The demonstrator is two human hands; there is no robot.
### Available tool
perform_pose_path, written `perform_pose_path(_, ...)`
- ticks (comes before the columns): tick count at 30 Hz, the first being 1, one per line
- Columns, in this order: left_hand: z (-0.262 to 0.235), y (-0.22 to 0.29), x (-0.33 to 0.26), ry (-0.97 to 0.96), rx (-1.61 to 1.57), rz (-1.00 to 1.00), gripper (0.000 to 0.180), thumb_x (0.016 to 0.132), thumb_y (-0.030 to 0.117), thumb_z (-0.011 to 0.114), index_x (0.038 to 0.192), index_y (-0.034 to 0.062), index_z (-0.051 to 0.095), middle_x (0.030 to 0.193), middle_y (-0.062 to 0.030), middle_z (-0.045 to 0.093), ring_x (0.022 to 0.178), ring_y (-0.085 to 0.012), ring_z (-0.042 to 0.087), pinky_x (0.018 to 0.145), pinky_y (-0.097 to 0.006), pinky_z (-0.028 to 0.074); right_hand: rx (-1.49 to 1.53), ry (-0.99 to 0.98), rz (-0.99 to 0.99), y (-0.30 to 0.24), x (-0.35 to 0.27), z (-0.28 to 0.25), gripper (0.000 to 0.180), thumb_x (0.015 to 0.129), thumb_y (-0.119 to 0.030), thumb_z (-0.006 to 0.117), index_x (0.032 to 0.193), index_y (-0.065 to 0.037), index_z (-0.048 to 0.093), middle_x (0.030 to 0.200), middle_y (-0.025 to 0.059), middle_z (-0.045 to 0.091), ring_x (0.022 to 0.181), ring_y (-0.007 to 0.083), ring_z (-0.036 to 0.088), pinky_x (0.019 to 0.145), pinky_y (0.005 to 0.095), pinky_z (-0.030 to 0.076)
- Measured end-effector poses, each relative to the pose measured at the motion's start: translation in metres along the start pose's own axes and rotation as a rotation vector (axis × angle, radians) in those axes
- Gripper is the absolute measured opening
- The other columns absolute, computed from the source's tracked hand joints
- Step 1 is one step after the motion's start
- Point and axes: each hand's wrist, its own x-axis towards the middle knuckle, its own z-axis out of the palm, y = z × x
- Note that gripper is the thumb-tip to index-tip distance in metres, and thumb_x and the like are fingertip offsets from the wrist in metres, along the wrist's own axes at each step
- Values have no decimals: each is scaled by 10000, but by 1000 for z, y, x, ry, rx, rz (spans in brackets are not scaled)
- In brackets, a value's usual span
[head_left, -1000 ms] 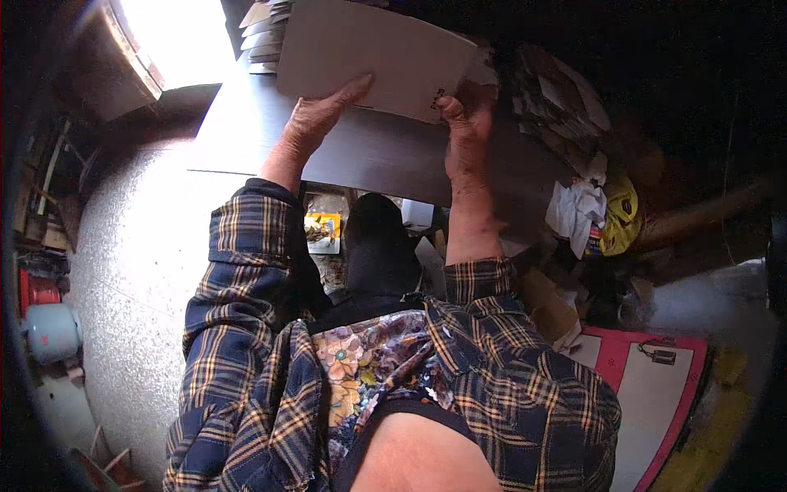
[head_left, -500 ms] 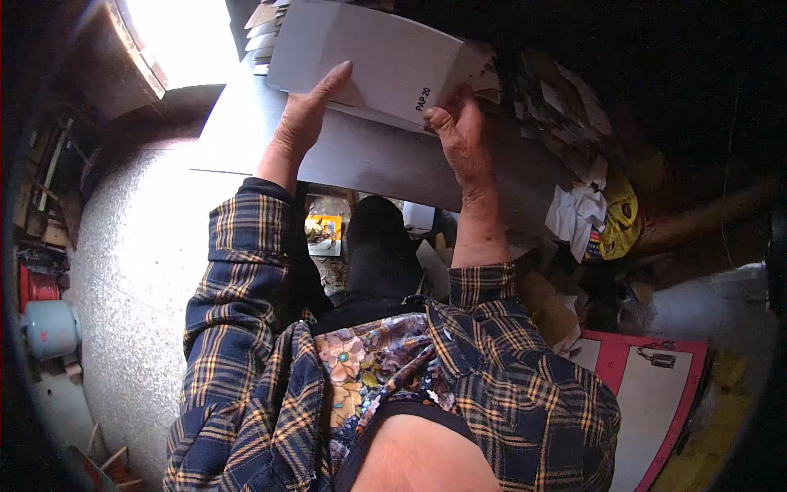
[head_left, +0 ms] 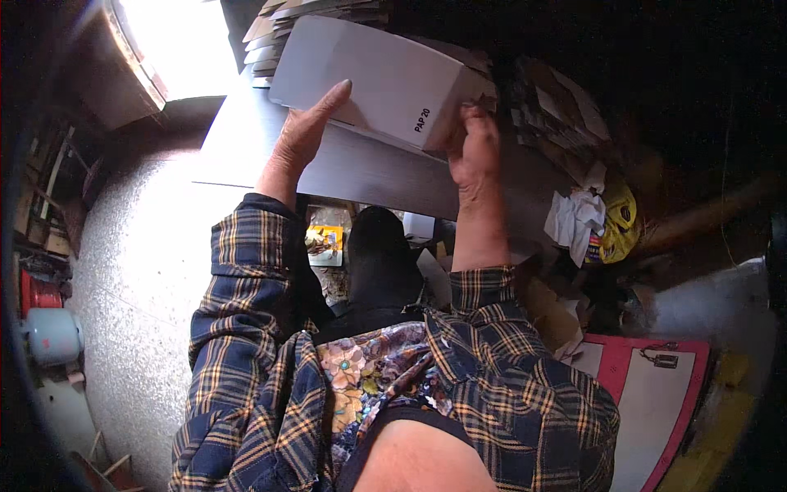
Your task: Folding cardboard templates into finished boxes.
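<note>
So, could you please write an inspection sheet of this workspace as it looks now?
Surface: grey table, brightly lit at its left end.
Job's things: grey cardboard box, partly folded up.
Clutter: stack of flat cardboard, white rag, yellow packet.
Grippers: left hand flat on the box side; right hand at the box corner.
Cables: nothing seen.
Surroundings: speckled floor, blue canister, red-and-white board.

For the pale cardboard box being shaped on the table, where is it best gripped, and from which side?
Probably by its two long side panels, one hand coming in from each side. The cardboard box lies tilted and half-formed, with broad flat faces. The left hand lies flat on its left face and the right hand holds its right corner, so it likely keeps its shape.
</note>
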Motion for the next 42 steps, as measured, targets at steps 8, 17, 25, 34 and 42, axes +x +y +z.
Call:
perform_pose_path(8,-3,5,-7,-2,164,124,291,894,116,560,1177,68,513,1089,-116,524,1045,-201,505,892,-330,436,654,-19,256,-34,-9,27,406,895,-319,462,1227,-85,475,1215,99,527,1152,246,476,986,428,353)
perform_pose_path(17,-1,18,-9,-5,-172,-147,505,811,233,675,1197,3,443,1086,-105,512,1013,-194,501,885,-315,426,560,105,102,-35,-16,35,410,835,-234,547,1209,-80,481,1151,90,547,1093,252,511,955,441,384)
perform_pose_path(25,-4,15,-9,17,-121,-131,608,727,384,727,1163,8,532,1089,-125,567,1033,-221,520,946,-341,392,539,22,72,-24,-7,27,424,730,-239,602,1132,-132,525,1072,52,568,989,254,546,828,436,450)
perform_pose_path(34,-1,19,-9,17,-224,-115,537,771,347,695,1154,10,528,1073,-116,566,1012,-220,524,912,-332,412,672,-26,322,19,19,-4,389,774,-182,610,1145,-91,535,1079,70,590,1009,229,561,872,416,456)
perform_pose_path(42,-6,15,-8,62,-153,-91,509,783,346,681,1134,4,541,1051,-118,582,966,-220,553,881,-324,434,736,-182,376,-6,4,34,306,837,-183,555,1110,-45,548,1045,87,603,954,216,589,814,377,495)
